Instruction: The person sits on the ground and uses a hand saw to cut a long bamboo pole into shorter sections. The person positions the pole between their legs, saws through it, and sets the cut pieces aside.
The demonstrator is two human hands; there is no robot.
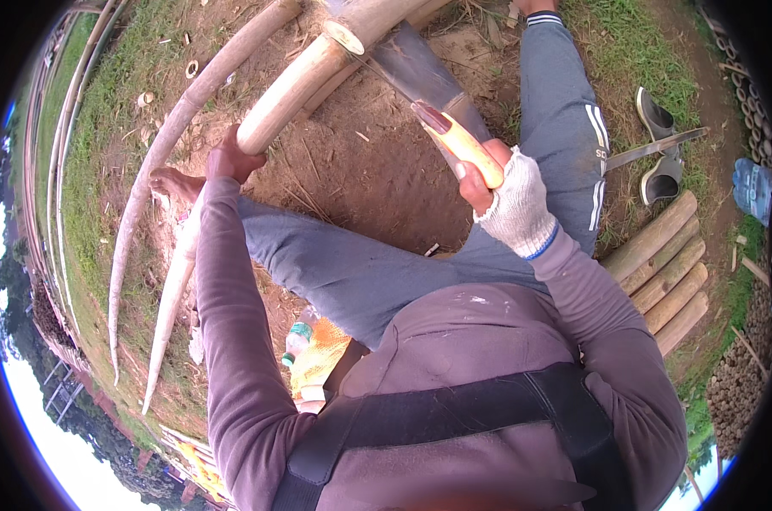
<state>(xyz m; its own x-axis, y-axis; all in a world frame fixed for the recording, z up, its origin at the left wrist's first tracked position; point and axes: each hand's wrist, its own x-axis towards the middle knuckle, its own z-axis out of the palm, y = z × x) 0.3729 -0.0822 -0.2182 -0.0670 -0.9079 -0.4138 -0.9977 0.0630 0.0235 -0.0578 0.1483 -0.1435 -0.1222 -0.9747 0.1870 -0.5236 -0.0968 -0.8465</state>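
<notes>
My left hand (233, 157), bare, is closed around the near part of a thick bamboo pole (288, 98), which slants up and away. On its far part shows a pale oval cut face (343, 37). My right hand (514, 200), in a white knit glove with bare fingertips, grips the light wooden handle of a bladed tool (467, 149). Its thin blade, seen nearly edge-on, reaches to the bamboo beside the pale face. Whether it is a knife or a saw I cannot tell. A wide dark flat strip (416, 64) lies beneath the blade.
A long curved pole (181, 128) lies on the left. To the right are dark sandals (661, 179), a long flat blade (659, 146), several short bamboo lengths (659, 268) and a blue plastic jug (754, 189). A plastic bottle (298, 339) lies by an orange mesh bag (325, 353).
</notes>
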